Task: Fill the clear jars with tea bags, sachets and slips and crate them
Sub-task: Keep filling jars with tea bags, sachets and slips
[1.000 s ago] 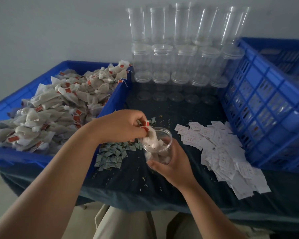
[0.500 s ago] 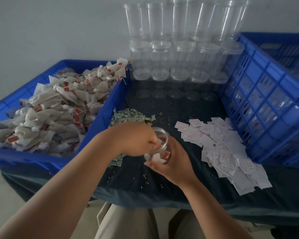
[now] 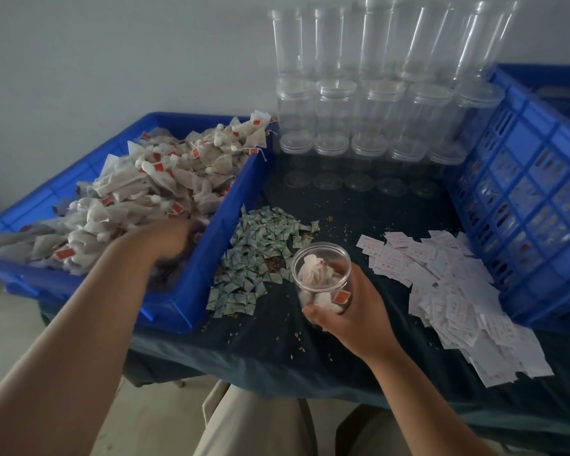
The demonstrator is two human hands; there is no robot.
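Dark-clothed table (image 3: 343, 340), blue tray (image 3: 211, 245) of tea bags (image 3: 152, 192) on the left, blue crate (image 3: 524, 199) on the right, stacked empty jars (image 3: 369, 103) at the back. White slips (image 3: 458, 291) lie spread by the crate, and green sachets (image 3: 264, 248) are heaped beside the tray. Change: half a second ago the left hand (image 3: 171, 238) was at the jar's mouth. Now it has swung back into the near corner of the tray, among the tea bags. It is motion-blurred, so I can't tell if its fingers are open or closed on a bag. The right hand (image 3: 349, 314) still grips the jar (image 3: 321, 278) from below and the side, just above the table between sachets and slips, mouth open and tilted toward the camera. Several tea bags sit inside, one red tag against the wall. Likely meaning: the last load is in and another grab is starting. No sachet or slip visible in the jar, nothing crated from this one yet.
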